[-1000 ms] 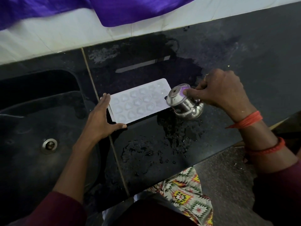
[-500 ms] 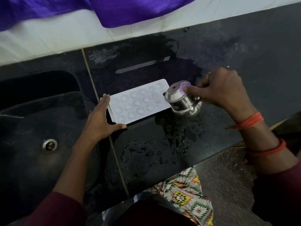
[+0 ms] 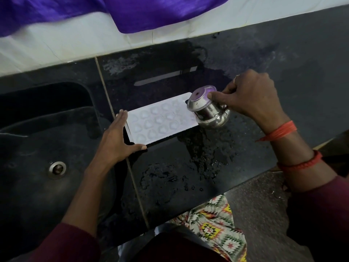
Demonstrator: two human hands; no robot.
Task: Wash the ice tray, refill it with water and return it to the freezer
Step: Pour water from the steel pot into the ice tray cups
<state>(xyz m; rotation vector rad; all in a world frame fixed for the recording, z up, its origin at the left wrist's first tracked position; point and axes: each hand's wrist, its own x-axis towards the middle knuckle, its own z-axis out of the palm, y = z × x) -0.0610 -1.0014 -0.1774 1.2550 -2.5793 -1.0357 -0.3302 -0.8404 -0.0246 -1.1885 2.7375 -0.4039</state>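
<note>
White ice tray (image 3: 158, 120) on wet black counter (image 3: 188, 167), steel pot (image 3: 207, 112) tilted over its right end, gripped by right hand (image 3: 251, 97), straight-fingered left hand (image 3: 117, 140) against its left end

The steel pot (image 3: 209, 112) moved a little up the end of the ice tray (image 3: 160, 120).
The right hand (image 3: 251, 97) carried the tipped pot away from the near side of the tabletop. A second before, its mouth sat by the middle of the tray's right edge; then it came to the tray's far right corner.
</note>
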